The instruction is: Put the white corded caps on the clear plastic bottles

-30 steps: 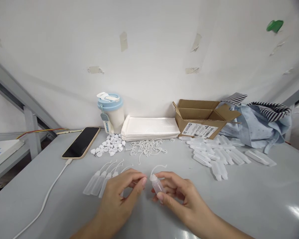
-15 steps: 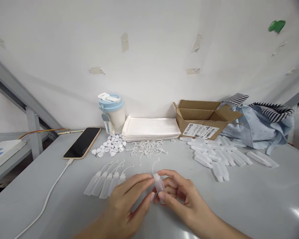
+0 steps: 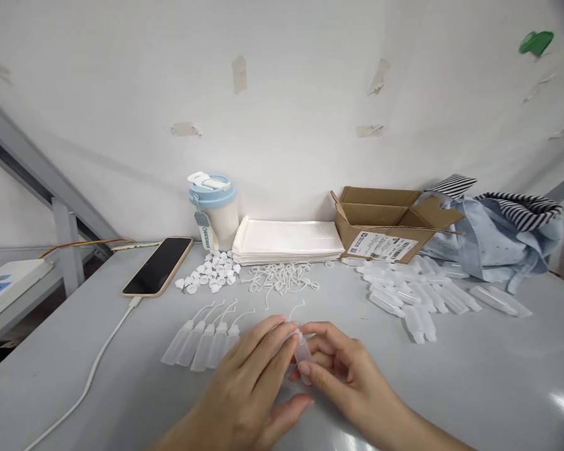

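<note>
white wall (image 3: 282, 125), grey table (image 3: 474, 376)

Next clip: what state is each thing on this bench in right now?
small bottle, held in the right hand, left hand touching its top
cardboard box, flaps open
phone, screen dark, charging cable plugged in
tumbler, lid on
row of bottles, lying flat, tips fitted
loose bottles, lying heaped
</note>
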### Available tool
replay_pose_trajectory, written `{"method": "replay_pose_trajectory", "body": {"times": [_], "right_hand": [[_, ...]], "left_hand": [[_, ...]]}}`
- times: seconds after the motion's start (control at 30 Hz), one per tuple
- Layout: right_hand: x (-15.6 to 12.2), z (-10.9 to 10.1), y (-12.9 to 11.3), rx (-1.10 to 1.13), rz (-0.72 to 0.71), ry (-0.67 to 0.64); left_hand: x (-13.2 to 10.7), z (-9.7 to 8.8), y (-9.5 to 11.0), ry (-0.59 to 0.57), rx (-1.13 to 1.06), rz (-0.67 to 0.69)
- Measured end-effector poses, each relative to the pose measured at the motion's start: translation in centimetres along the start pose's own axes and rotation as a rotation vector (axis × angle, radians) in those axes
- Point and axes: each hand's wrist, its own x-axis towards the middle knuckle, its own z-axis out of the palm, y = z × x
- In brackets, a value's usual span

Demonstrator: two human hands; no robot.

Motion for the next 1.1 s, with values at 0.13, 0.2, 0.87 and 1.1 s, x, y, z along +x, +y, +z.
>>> {"method": "replay_pose_trajectory", "body": {"times": [0.13, 0.2, 0.87, 1.1], "right_hand": [[0.0, 0.1, -0.2, 0.014, -0.050, -0.041], [-0.1, 0.2, -0.5, -0.028, -0.090, -0.078], [-0.6, -0.6, 0.0, -0.237, -0.125, -0.022], [-0.6, -0.7, -0.8, -0.277, -0.126, -0.010]], "left_hand": [[-0.1, 0.1, 0.3, 0.040, 0.074, -0.018], [0.1, 0.0, 0.4, 0.066, 0.053, -0.050], [-1.0, -3.6, -4.0, -0.462, -0.109, -0.407], [-1.3, -4.2, -4.4, -0.577, -0.175, -0.496]]}}
